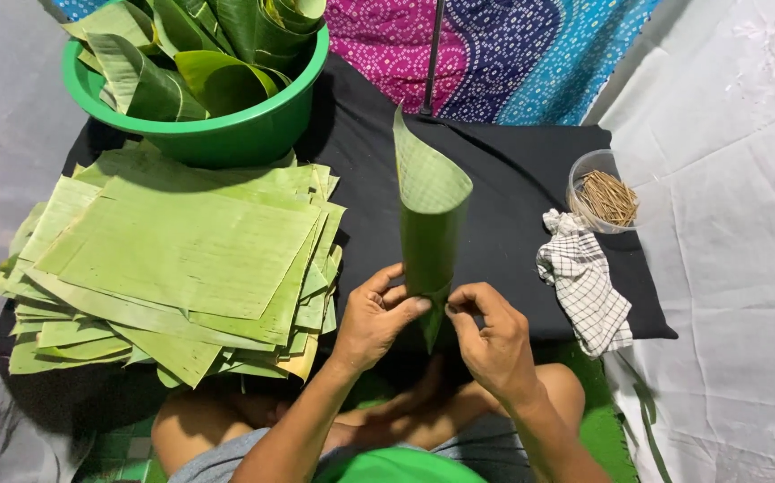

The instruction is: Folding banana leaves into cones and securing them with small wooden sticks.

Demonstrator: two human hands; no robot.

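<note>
A green banana leaf rolled into a cone (429, 224) stands upright, point down, over the black cloth (512, 179). My left hand (374, 317) grips the cone's lower part from the left, thumb pressed on the leaf. From the right, my right hand (490, 335) pinches the cone's narrow tip with thumb and fingers.
A thick stack of flat cut banana leaves (182, 259) lies to the left. Behind it a green plastic basin (226, 134) holds several rolled leaf cones. At the right are a clear cup of small wooden sticks (606, 192) and a checked cloth (584, 286). Patterned fabric hangs at the back.
</note>
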